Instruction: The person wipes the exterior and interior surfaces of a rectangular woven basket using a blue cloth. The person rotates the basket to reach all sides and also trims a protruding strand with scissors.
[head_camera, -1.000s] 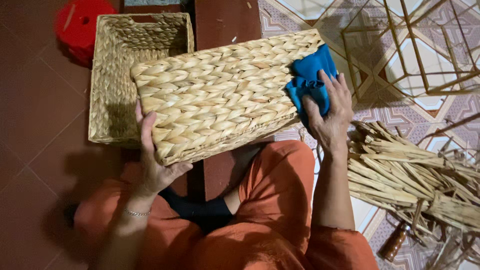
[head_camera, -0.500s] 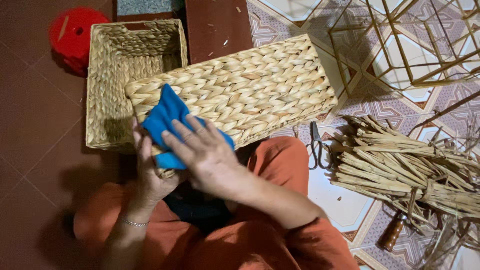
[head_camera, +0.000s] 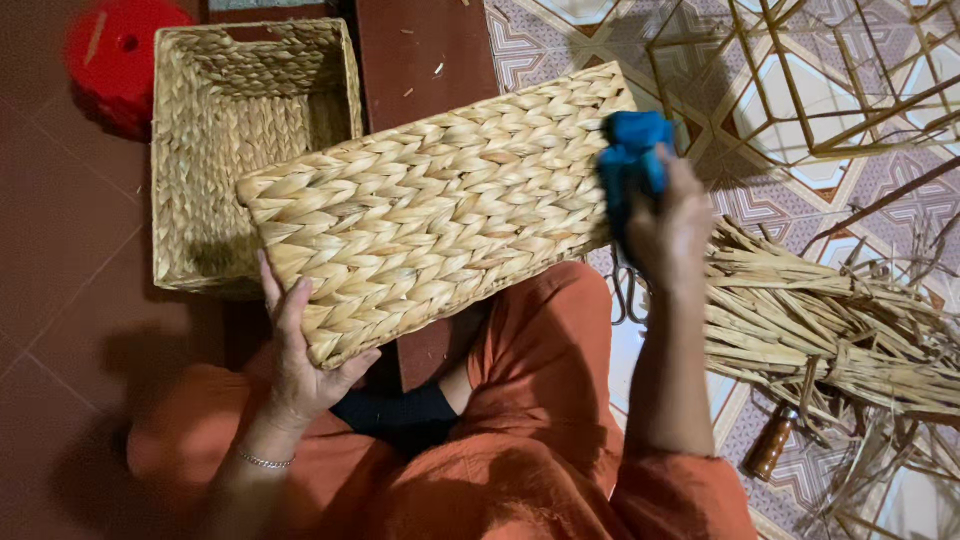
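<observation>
The long rectangular woven straw basket (head_camera: 440, 205) lies tilted across the person's lap, its plaited side facing up. The left hand (head_camera: 300, 355) grips its lower left corner. The right hand (head_camera: 668, 225) clenches a crumpled blue cloth (head_camera: 630, 150) against the basket's right end, beside a bundle of dried straw strips (head_camera: 810, 330).

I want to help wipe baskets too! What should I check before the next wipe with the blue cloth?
1. Left hand grips the near corner of the woven basket: ok.
2. Right hand holds the blue cloth against the basket's right end: ok.
3. Basket rests across the lap, tilted: ok.
4. Scissors lie on the floor right by the right arm: not ok, mind them.
5. Dry straw bundle lies close to the right elbow: not ok, could catch.
6. Cloth clean enough: cannot tell.
</observation>
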